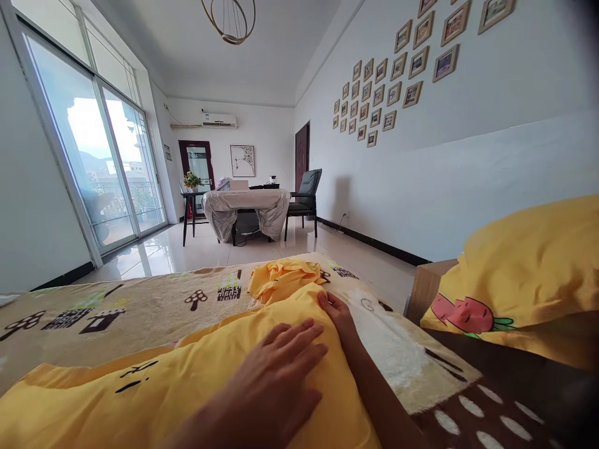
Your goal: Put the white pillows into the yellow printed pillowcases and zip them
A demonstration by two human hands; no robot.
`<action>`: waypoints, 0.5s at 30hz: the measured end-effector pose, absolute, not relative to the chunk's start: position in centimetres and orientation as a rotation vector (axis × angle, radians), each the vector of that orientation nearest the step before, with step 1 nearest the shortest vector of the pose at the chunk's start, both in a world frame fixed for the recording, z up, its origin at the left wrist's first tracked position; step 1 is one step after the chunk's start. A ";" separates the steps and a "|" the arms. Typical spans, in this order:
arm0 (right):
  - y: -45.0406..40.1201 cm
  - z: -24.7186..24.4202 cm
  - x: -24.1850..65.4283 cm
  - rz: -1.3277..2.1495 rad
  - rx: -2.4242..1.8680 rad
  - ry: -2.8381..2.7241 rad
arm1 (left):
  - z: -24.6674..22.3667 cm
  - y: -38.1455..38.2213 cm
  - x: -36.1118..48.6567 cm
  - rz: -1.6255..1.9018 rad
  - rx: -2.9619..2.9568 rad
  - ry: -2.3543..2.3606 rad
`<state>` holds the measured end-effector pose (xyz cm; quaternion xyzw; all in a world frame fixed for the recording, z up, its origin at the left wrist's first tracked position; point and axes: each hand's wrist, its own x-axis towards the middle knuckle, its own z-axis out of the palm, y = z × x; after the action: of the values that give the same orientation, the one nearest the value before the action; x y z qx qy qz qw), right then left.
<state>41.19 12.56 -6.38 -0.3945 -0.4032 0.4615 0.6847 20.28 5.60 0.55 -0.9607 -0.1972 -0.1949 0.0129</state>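
A plump yellow pillow (206, 374) with a few black printed marks lies across the bed in front of me. My left hand (276, 374) rests on top of it, fingers stretched out and slightly apart. At the pillow's far right corner is my right hand (339, 315), its fingers curled over the edge and closed on the fabric; the thumb is hidden. Just beyond that corner lies a crumpled yellow cloth (281, 277). Both sit on a beige patterned blanket (163, 305) with mushroom prints and lettering.
A second yellow pillow (538, 274) with a red fruit print rests at the right on a wooden headboard (428, 280). Past the bed stand a plastic-covered table (248, 199) and a black chair (306, 193). Sliding glass doors (98, 149) are on the left.
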 end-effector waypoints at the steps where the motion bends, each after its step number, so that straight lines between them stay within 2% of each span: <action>1: 12.6 -6.4 41.2 1.028 -0.873 -0.903 | 0.4 5.1 20.8 -0.500 -3.039 -0.590; 6: 13.2 -7.1 41.2 1.032 -0.848 -0.792 | -1.5 5.4 22.0 -0.269 -3.100 -0.715; 15: 13.6 -8.5 40.8 1.029 -0.769 -0.804 | -4.3 8.5 22.4 -0.243 -2.952 -1.046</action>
<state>40.84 13.60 -8.51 -0.3486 -0.3648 0.4667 0.7263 22.44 8.51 -4.34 -0.9398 -0.3330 -0.0774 0.0000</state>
